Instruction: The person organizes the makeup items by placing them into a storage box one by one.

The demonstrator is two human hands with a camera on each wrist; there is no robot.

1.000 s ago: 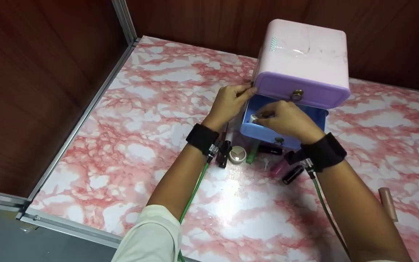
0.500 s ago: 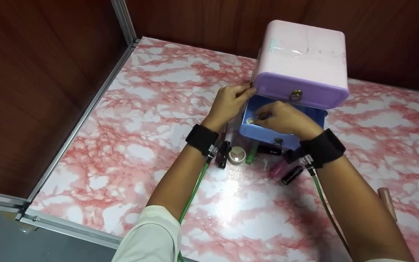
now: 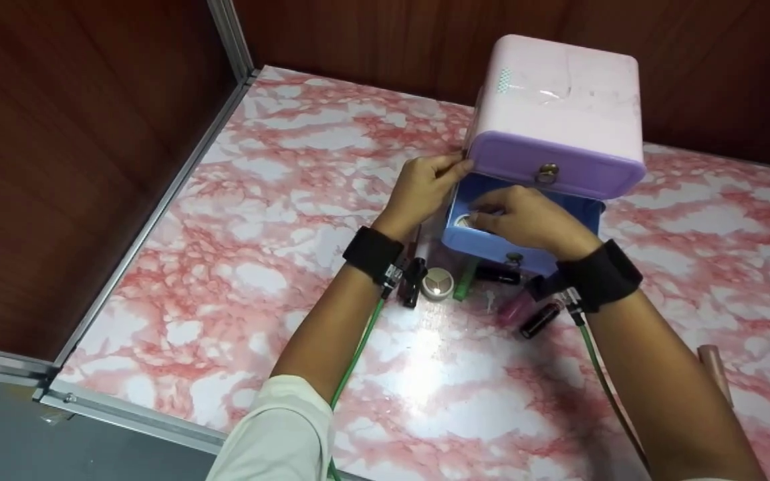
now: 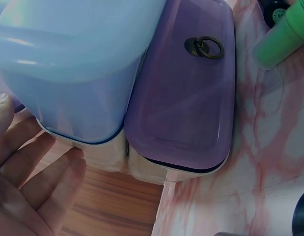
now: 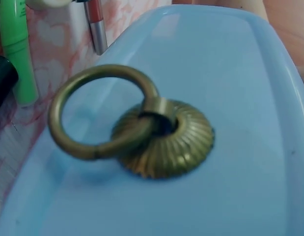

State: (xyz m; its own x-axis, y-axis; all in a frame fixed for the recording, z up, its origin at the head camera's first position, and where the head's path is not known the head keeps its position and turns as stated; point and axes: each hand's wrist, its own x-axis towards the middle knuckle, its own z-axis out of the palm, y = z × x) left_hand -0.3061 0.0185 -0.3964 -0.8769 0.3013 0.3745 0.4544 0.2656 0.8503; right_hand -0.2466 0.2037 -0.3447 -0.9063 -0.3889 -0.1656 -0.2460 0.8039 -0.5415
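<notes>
blue plastic forms the pulled-out drawer (image 3: pixel 468 242), jutting to the near side below the purple drawer (image 3: pixel 512 157) of a pink cabinet (image 3: pixel 562 87). inside its near left corner is a small round container (image 3: pixel 462 221), at the fingertips of the right hand (image 3: pixel 522 217); thumb and fingers bend over it, but whether they pinch or merely touch it i cannot tell. the left hand (image 3: pixel 418 190) lies loosely extended at the cabinet's left front edge, gripping nothing.

if the drawer were nudged inward, the right fingers could be caught under the purple front; if the left hand lifted off, a hard tug could drag or tip the cabinet. the right wrist strap (image 3: pixel 600 275) is close to the dark tube (image 3: pixel 540 321) and pink tube (image 3: pixel 516 307) on the desk (image 3: pixel 224 300), so a careless sweep might set them rolling.

the right hand masks much of the drawer's inside, leaving other contents unclear. the right wrist view is mostly blue front and brass pull (image 5: pixel 174 150), so the grip does not show there. the left wrist view cuts off part of the left hand.
</notes>
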